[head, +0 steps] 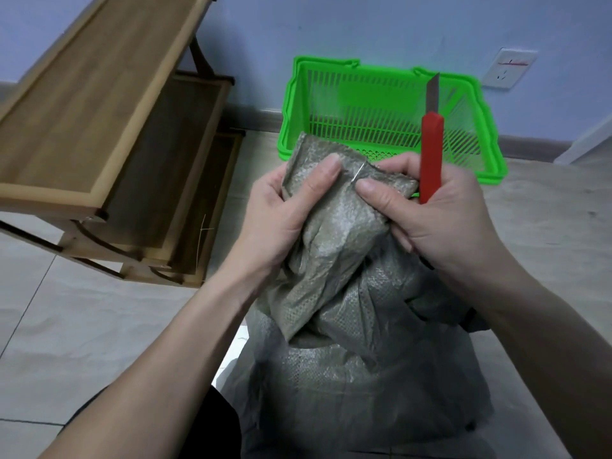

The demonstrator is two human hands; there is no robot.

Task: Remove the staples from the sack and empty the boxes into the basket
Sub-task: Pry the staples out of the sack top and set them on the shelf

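Grey-green woven plastic makes up the sack (357, 342), which stands on pale floor tiles (66, 309) with its folded neck raised between both hands; no writing shows on it. The left hand (281, 213) grips the neck's left side, thumb laid across the fold. The right hand (440, 223) pinches the fold from the other side, thumb pressed just beside a thin metal staple (359, 171) that runs slantwise between the two thumbs. That same hand also clasps a red knife (431, 150), its long axis nearly upright, blade pointing up and away. Beyond the grip sits a green slatted basket (291, 104) against a light blue wall (364, 24) with a socket (508, 68). A wooden rack (82, 104) stands left of the hands.
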